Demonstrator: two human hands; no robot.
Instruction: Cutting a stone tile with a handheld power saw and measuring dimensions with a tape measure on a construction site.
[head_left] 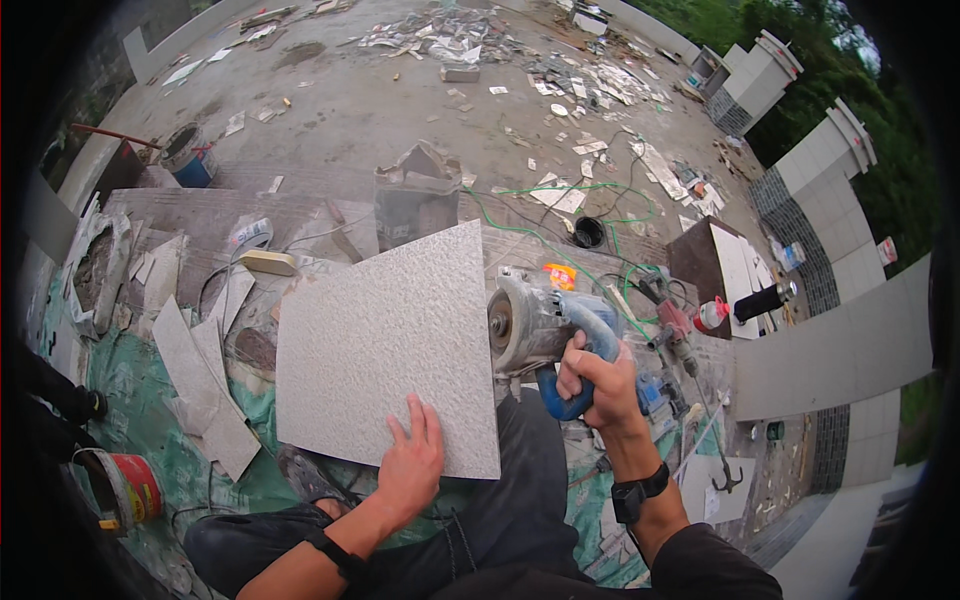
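Note:
A grey, rough-textured tile is tilted up in front of me, over my knee. My left hand lies on its lower part, fingers stretched out over the surface. At the tile's right edge is a handheld tile saw with a dusty metal body and a blue loop handle. My right hand is closed round that handle. The saw's round blade hub faces the tile edge; whether the blade touches the tile cannot be made out.
Behind the tile stands an open cement bag. Cut tile pieces lie at left on green sheeting, near a red bucket. To the right are a mixing drill, green cable and a black flask. Rubble covers the far floor.

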